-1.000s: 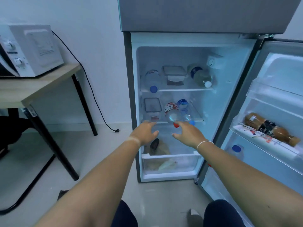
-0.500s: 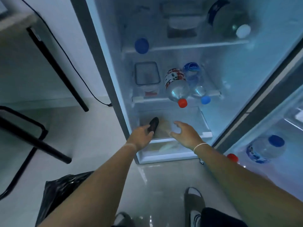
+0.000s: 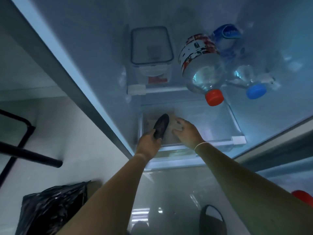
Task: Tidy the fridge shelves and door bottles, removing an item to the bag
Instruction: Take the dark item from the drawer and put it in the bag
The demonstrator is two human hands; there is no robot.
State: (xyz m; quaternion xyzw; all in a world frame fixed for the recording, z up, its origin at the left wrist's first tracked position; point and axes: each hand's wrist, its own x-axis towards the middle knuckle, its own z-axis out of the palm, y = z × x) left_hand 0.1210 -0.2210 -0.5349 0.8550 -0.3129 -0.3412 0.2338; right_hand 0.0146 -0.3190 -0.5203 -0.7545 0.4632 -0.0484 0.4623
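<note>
A dark purple, elongated vegetable lies on the glass shelf over the fridge's bottom drawer. My left hand grips its near end. Beside it, my right hand pinches a pale brownish bag or wrapper that lies under the vegetable. On the shelf above, a clear bottle with a red cap and a bottle with a blue cap lie on their sides, caps toward me. A black rubbish bag sits on the floor at the lower left.
A lidded clear container stands left of the bottles. The fridge's left wall edge runs diagonally past my left arm. Black table legs are at the far left. A red cap shows at the right edge, in the door.
The camera has moved closer and lower into the fridge. My left hand has taken hold of the dark vegetable, and my right hand has moved left onto the pale bag beside it.
</note>
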